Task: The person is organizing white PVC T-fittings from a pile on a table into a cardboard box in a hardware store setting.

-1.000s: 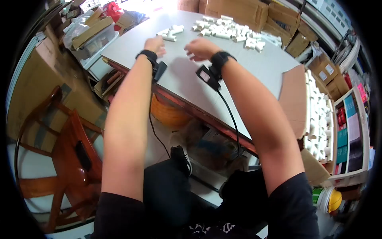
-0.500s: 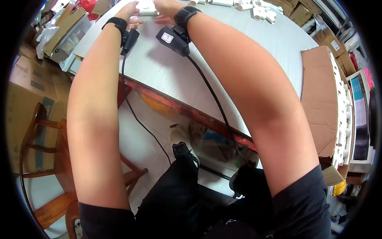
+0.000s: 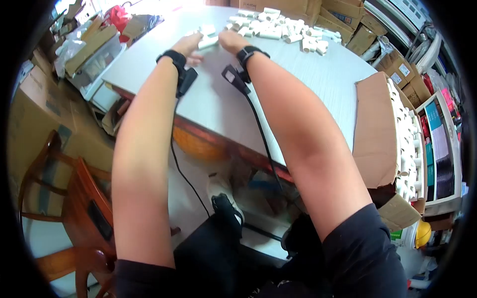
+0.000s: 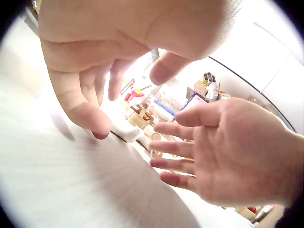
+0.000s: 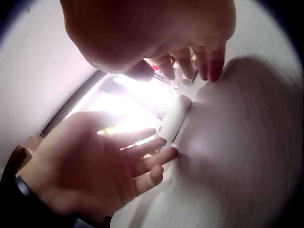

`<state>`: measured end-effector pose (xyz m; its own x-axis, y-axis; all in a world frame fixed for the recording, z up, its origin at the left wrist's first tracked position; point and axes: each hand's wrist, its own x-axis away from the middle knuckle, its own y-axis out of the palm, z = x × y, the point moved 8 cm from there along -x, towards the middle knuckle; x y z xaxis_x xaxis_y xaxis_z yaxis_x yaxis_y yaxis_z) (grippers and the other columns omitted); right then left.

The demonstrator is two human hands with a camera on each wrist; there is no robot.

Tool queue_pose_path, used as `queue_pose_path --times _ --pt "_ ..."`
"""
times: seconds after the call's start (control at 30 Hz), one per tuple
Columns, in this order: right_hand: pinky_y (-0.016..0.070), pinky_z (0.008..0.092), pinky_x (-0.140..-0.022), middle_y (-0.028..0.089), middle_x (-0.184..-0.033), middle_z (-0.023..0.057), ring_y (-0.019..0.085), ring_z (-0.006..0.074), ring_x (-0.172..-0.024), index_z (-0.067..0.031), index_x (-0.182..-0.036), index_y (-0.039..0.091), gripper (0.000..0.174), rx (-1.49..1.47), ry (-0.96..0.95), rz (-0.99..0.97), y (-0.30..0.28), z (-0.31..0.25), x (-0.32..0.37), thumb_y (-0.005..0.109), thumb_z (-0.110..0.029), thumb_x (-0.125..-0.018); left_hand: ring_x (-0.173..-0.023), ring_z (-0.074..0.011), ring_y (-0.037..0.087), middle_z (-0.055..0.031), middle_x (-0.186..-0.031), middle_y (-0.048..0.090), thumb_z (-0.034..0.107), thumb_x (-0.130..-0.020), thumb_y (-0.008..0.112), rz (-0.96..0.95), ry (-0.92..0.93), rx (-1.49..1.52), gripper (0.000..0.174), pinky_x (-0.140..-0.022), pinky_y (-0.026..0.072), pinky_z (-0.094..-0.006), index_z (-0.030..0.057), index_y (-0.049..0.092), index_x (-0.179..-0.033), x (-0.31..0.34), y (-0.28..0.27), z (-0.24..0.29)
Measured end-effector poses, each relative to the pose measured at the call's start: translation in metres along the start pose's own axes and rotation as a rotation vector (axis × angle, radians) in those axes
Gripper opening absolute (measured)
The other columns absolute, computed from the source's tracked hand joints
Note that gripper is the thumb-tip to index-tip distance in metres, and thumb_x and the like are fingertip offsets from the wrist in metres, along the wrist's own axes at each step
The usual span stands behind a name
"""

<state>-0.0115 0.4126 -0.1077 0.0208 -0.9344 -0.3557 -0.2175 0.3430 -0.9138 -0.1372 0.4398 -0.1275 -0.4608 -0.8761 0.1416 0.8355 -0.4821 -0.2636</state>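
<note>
A small group of white pipe fittings (image 3: 207, 42) lies on the grey-white tabletop. My left hand (image 3: 189, 47) is at the left of this group and my right hand (image 3: 232, 42) at its right. The right wrist view shows a white tube (image 5: 175, 116) between the hands, with fingertips of the left hand (image 5: 90, 164) overlapping its near end. In the left wrist view the right hand (image 4: 237, 152) has its palm turned inward and fingers extended. The left hand (image 4: 109, 52) has loosely bent fingers pointing toward the tabletop. Nothing shows inside either palm.
A larger pile of white pipe fittings (image 3: 278, 27) covers the far part of the table (image 3: 308, 94). At the right stands a cardboard box (image 3: 377, 129) packed with white fittings. A wooden chair (image 3: 87, 198) is at the left, and a black cable (image 3: 261, 126) trails from each wrist camera.
Both hands have reached forward to the small group of fittings, the right one also moving left. The head view dipped and then rose again.
</note>
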Motion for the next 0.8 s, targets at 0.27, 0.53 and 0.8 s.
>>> queue_pose_path --times 0.27,0.53,0.8 --pt "0.0484 0.0456 -0.080 0.063 -0.097 0.0249 0.062 0.0372 -0.091 -0.0003 -0.091 0.067 0.029 -0.042 -0.067 0.083 0.002 0.000 0.002 0.044 -0.015 -0.080 -0.080 -0.0243 0.060 -0.0131 -0.104 0.054 0.038 -0.085 0.049 0.079 -0.031 -0.020 0.048 -0.067 0.0522 -0.0346 0.0003 0.049 -0.116 0.000 0.010 0.008" --pt "0.0484 0.0357 -0.082 0.066 -0.095 0.0196 0.064 0.0312 -0.086 -0.0042 -0.096 0.069 0.033 -0.568 0.209 0.039 -0.051 0.000 0.080 0.058 -0.025 -0.073 -0.057 -0.0107 0.053 -0.0044 -0.071 0.056 0.032 -0.081 0.052 0.110 0.188 -0.219 0.035 -0.046 0.0433 -0.0244 0.0017 0.060 -0.096 0.069 0.010 0.032" --pt "0.0498 0.0369 -0.080 0.066 -0.089 0.0209 0.065 0.0325 -0.086 -0.0026 -0.094 0.070 0.029 -0.166 -0.027 0.203 -0.199 -0.067 0.166 0.061 -0.017 -0.070 -0.092 -0.0222 0.058 -0.0088 -0.106 0.055 0.031 -0.091 0.050 -0.185 0.174 0.030 0.042 -0.074 0.0491 -0.0337 0.0035 0.046 -0.122 0.180 0.089 0.086"
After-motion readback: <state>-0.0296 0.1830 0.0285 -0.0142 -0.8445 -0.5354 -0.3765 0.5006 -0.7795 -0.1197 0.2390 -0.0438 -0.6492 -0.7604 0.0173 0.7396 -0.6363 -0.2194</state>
